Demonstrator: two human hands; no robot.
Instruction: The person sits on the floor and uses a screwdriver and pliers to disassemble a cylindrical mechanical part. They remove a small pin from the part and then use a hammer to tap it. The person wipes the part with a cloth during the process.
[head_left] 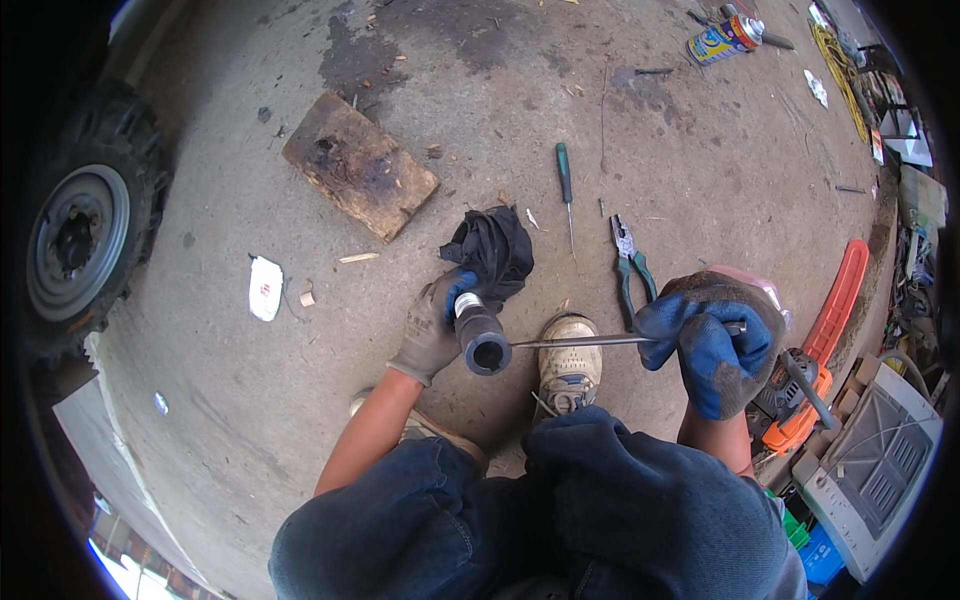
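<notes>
My left hand [425, 330], in a grey and blue glove, grips a dark hollow cylindrical part [472, 325] with a pale metal section at its far end and its open end facing me. My right hand [720, 335], gloved likewise, is closed on a thin metal rod [590, 340], held level, whose tip meets the side of the cylinder. A black crumpled cloth [496, 250] lies just beyond my left hand. Pliers [627, 265] with green-black handles lie beyond the rod, and a green-handled screwdriver [565, 180] lies farther forward.
A wooden block [355, 175] lies ahead-left on concrete, near a vehicle wheel [75, 240]. A spray can [722, 40] lies at the back. An orange chainsaw [795, 430], a grey panel [880, 450] and clutter line the right side. My shoe [570, 375] is below the rod.
</notes>
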